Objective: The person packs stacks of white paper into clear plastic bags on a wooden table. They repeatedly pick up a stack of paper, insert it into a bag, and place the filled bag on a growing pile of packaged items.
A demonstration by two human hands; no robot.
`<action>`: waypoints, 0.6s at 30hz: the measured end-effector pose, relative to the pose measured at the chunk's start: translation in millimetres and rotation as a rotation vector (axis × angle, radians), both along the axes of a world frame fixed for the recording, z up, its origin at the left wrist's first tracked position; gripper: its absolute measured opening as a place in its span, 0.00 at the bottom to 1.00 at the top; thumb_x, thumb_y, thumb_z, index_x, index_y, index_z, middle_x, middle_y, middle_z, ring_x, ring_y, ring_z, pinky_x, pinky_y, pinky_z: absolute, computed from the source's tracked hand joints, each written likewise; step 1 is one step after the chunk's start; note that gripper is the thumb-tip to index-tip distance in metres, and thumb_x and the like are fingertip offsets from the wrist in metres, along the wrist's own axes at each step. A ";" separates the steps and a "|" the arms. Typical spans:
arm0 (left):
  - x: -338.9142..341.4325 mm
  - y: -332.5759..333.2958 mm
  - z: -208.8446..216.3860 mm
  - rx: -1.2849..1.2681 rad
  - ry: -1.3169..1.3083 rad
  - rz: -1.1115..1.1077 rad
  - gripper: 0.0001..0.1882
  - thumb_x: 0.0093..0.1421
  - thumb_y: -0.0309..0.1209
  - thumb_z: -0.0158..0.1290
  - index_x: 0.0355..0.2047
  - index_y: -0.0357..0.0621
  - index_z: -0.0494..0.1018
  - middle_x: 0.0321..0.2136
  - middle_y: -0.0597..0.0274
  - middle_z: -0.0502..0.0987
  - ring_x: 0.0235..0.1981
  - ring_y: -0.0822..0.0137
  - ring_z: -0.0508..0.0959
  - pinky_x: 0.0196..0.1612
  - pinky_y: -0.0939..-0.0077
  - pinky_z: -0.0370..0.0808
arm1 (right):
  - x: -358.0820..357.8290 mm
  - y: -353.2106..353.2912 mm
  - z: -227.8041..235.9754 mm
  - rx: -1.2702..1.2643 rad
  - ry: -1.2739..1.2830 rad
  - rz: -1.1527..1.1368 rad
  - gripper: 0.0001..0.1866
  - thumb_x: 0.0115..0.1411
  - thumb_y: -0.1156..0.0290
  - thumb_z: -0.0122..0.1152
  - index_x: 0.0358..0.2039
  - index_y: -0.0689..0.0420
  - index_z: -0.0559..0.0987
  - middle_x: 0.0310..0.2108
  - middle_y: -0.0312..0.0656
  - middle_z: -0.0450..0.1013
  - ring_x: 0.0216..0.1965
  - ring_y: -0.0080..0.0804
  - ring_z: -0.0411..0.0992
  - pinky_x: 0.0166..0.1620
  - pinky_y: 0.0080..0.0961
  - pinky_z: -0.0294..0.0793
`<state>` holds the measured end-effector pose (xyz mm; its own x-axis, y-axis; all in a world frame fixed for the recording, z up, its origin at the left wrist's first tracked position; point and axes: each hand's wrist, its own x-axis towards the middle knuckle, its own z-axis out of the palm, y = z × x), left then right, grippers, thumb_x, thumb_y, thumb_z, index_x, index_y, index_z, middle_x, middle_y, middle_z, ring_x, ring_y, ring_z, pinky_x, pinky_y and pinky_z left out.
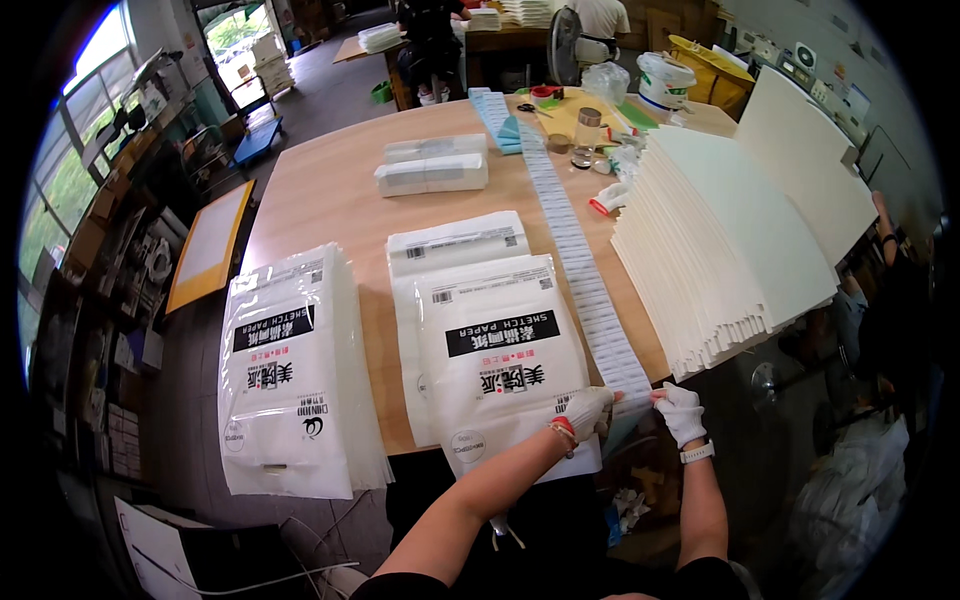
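A long strip of white-and-blue labels (570,250) runs down the table to its near edge. At its near end my left hand (588,410), in a white glove with bare fingertips, pinches the strip's left side. My right hand (682,414), gloved the same way, has its fingertips closed on the right side. Under my left wrist lies a printed plastic paper bag (510,350), on top of another bag (405,255) that shows behind it. Farther left sits a stack of similar glossy bags (285,370), reaching over the table's front edge.
A tall fanned stack of white paper sheets (720,220) stands on the right. Clear-wrapped bundles (432,170) lie farther back on the wooden table (330,180). Beyond the strip are a clear jar (586,135), scissors (530,108) and a white bucket (664,80). Other people work nearby.
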<state>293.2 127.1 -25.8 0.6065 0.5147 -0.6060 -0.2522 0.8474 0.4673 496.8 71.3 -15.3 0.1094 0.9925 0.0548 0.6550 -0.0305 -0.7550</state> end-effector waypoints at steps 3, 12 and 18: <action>0.7 0.1 -7.1 0.061 0.049 0.011 0.16 0.55 0.32 0.52 0.15 0.53 0.59 0.10 0.76 0.56 0.09 0.79 0.52 0.12 0.82 0.46 | -3.9 -3.0 2.3 0.019 0.062 0.010 0.07 0.47 0.83 0.52 0.27 0.65 0.77 0.29 0.43 0.73 0.28 0.28 0.73 0.34 0.20 0.73; -42.1 -31.2 9.8 0.494 0.180 0.153 0.15 0.59 0.34 0.47 0.41 0.37 0.67 0.19 0.69 0.65 0.16 0.78 0.64 0.21 0.81 0.65 | -139.0 79.8 72.0 0.147 0.285 -0.020 0.03 0.52 0.80 0.52 0.27 0.62 0.75 0.26 0.38 0.72 0.27 0.20 0.68 0.31 0.19 0.68; -173.1 -104.4 -7.3 0.942 0.713 0.236 0.15 0.55 0.30 0.53 0.43 0.37 0.68 0.25 0.66 0.67 0.26 0.75 0.67 0.31 0.81 0.67 | -257.4 215.8 -0.6 -0.264 0.394 0.161 0.07 0.53 0.69 0.54 0.29 0.57 0.77 0.18 0.36 0.71 0.19 0.19 0.66 0.25 0.17 0.66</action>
<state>120.1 22.8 -33.1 0.1196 0.9884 -0.0933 0.2122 0.0664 0.9750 239.4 287.2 -15.9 -0.0844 0.9730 -0.2148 0.3333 -0.1756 -0.9263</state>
